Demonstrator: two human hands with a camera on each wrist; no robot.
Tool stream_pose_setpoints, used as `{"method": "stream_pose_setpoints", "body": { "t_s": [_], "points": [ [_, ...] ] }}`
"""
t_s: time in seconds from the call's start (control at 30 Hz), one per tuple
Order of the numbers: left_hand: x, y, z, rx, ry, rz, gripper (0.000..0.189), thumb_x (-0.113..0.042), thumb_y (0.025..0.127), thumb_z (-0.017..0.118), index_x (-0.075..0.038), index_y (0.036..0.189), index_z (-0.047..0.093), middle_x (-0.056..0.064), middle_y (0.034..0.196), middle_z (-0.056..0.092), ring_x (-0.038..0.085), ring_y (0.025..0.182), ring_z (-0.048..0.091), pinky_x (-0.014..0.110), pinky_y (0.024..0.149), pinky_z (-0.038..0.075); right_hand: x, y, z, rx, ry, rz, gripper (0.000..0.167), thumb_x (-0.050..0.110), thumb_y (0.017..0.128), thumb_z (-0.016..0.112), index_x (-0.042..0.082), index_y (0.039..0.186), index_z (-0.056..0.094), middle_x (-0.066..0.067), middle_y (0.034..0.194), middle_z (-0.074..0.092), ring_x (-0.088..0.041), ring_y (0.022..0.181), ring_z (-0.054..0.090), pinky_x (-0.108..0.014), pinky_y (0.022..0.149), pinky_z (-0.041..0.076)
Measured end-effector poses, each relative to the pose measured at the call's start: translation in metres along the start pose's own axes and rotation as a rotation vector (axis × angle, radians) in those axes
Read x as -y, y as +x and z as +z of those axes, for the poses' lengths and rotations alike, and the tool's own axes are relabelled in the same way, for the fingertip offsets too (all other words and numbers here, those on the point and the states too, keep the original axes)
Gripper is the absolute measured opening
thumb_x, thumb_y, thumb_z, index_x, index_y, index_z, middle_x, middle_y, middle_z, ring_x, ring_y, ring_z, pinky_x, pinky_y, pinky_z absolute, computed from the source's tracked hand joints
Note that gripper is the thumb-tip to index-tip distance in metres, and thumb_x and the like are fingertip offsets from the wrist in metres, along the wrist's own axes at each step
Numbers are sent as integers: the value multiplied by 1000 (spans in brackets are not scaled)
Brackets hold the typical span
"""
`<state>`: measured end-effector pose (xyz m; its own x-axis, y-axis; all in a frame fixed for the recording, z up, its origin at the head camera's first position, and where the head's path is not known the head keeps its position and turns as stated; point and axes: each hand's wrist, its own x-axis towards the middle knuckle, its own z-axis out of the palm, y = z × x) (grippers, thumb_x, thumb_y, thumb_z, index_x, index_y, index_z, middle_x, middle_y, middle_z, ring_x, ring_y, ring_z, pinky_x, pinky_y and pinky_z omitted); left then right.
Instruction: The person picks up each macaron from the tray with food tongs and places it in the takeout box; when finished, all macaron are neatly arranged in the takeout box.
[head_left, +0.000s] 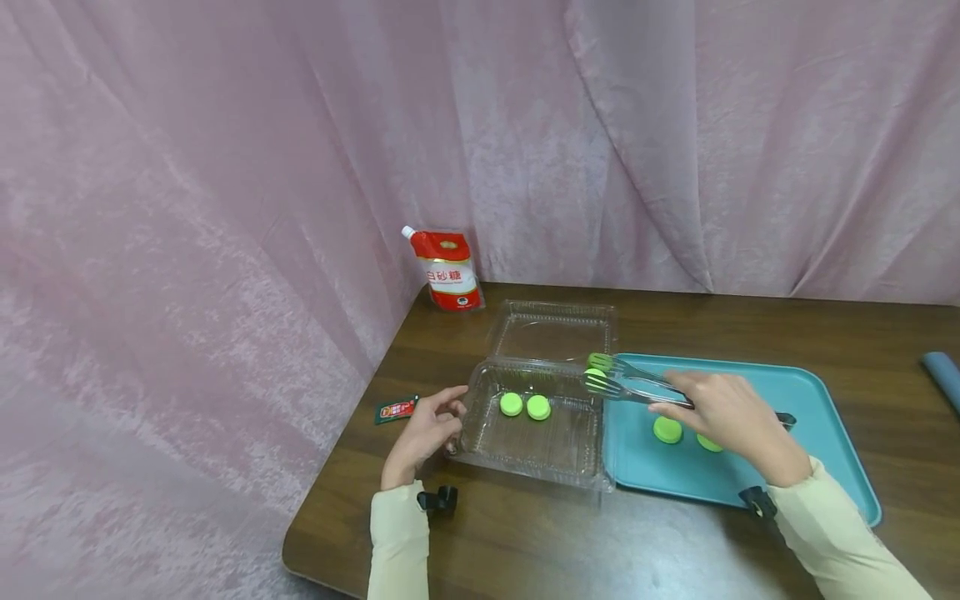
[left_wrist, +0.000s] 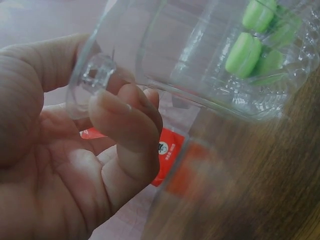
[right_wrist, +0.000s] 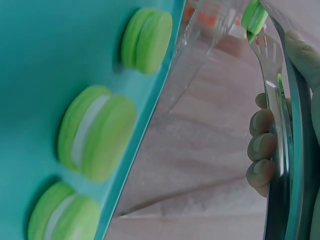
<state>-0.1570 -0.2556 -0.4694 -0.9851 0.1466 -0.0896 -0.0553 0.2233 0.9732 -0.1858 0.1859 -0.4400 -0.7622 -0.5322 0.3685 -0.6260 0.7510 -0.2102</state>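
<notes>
My left hand (head_left: 429, 433) pinches the left rim of a clear plastic clamshell box (head_left: 540, 454), whose lid lies open behind. In the left wrist view, thumb and fingers are at the box's corner. Two green macarons (head_left: 525, 406) sit inside the box. With my right hand (head_left: 731, 412) I grip metal tongs (head_left: 637, 385). Their fork-like ends hold a green macaron (right_wrist: 255, 17) above the box's right edge. Beneath my right hand is a turquoise tray (head_left: 810, 417). Three macarons (right_wrist: 95, 132) on it show in the right wrist view; the right hand partly blocks them in the head view.
A red and white sugar pouch (head_left: 450, 271) stands at the back left of the wooden table (head_left: 517, 533). A small red and green packet (head_left: 396, 409) lies left of the box. A blue rolled item (head_left: 942, 377) is at the far right. Pink curtains (head_left: 525, 150) hang behind.
</notes>
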Motion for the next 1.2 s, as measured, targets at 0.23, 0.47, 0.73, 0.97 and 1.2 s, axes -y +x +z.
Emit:
{"method": "stream_pose_setpoints", "body": {
  "t_s": [0.23, 0.47, 0.73, 0.97, 1.2],
  "points": [
    [1, 0, 0, 4, 9, 17, 66, 16, 79, 49, 9, 145, 45, 23, 108, 53, 10, 58, 46, 21, 49, 43, 11, 11, 6, 57, -2, -30, 53, 40, 88, 76, -4, 118, 70, -10, 82, 70, -2, 43, 36, -25, 43, 37],
    [-2, -1, 2, 9, 0, 13, 67, 15, 79, 49, 9, 145, 45, 22, 109, 53, 11, 59, 46, 21, 49, 43, 18, 23, 4, 123, -18, -111, 43, 40, 89, 75, 2, 107, 72, 7, 69, 57, -1, 46, 34, -23, 43, 32],
    [0, 0, 0, 7, 7, 18, 66, 15, 80, 49, 7, 145, 47, 20, 107, 53, 10, 59, 46, 21, 49, 44, 28, 39, 2, 173, -63, -208, 32, 38, 88, 77, 6, 91, 71, 7, 65, 53, -1, 48, 36, -21, 43, 31],
    [0, -3, 0, 19, 2, 17, 66, 15, 81, 49, 8, 146, 44, 18, 109, 52, 10, 59, 46, 21, 49, 43, 36, 49, 3, 207, -87, -209, 34, 39, 84, 81, 17, 70, 58, 11, 55, 36, -3, 47, 29, -22, 44, 22],
    [-4, -3, 1, 20, -2, 24, 65, 16, 81, 48, 8, 146, 45, 19, 108, 51, 10, 59, 45, 21, 48, 43, 41, 55, 2, 222, -106, -212, 36, 39, 81, 83, 19, 66, 57, 11, 55, 36, -3, 48, 30, -21, 44, 24]
  ]
}}
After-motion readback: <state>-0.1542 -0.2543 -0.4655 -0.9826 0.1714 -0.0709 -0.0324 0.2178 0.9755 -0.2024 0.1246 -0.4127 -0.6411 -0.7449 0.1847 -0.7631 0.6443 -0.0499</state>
